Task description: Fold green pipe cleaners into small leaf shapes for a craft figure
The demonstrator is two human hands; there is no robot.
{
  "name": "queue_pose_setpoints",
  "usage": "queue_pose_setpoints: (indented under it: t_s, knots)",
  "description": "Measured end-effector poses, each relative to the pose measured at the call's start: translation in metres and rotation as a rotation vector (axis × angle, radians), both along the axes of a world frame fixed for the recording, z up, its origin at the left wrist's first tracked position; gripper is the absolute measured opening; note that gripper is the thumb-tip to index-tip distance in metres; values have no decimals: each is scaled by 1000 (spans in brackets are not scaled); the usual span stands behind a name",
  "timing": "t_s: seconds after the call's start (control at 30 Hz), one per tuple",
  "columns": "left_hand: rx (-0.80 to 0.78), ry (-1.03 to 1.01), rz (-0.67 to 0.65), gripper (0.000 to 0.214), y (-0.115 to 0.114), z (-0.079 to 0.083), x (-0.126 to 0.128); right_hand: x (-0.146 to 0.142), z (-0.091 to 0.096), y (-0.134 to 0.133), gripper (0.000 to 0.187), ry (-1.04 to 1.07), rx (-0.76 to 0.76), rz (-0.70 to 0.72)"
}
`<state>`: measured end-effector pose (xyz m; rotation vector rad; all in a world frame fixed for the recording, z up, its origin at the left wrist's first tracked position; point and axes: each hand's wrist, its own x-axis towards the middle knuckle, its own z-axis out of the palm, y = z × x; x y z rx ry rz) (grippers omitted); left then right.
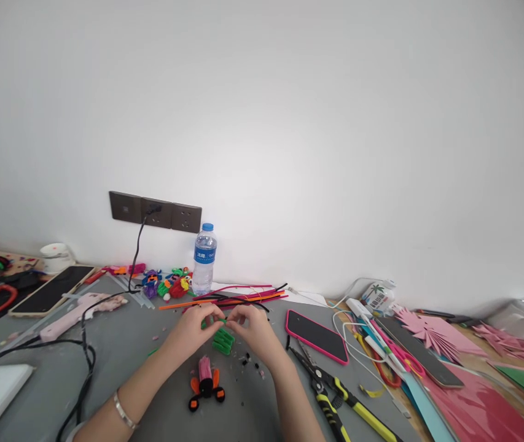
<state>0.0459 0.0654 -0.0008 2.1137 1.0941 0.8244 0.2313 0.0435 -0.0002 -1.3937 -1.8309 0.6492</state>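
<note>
My left hand (196, 329), its fingers pinched together, grips a green pipe cleaner (204, 323). Close beside it my right hand (251, 328) also pinches, its thumb and forefinger meeting the left fingertips at what looks like the end of that pipe cleaner. Just below the fingers is a folded green pipe-cleaner bundle (223, 342); whether it joins the held piece I cannot tell. Nearer to me, between my forearms, lies a small pipe-cleaner figure (205, 377) in pink, orange and black. Black and pink scraps (252, 363) are scattered beside my right wrist.
Loose pipe cleaners (243, 297) lie behind my hands, near a water bottle (204, 261). To the right are a pink-cased phone (316, 336) and yellow-black pliers (330, 393). A pink glue gun (75, 313) and its black cable (87, 380) occupy the left.
</note>
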Motion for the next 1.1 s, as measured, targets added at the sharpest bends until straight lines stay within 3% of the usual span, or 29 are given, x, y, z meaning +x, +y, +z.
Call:
queue_pose_setpoints:
  t_s: [0.23, 0.57, 0.77, 1.1]
  knots:
    - [-20, 343, 205, 10, 7, 2, -20, 11, -14, 5, 12, -66, -168, -202]
    - [-48, 443, 184, 10, 4, -1, -17, 0, -12, 5, 12, -164, -234, -208]
    - [-71, 440, 145, 6, 3, -1, -15, 5, -6, 5, 23, -126, -173, -230]
    - [-63, 390, 148, 6, 3, -6, -14, 7, -10, 8, 21, 64, -9, -250]
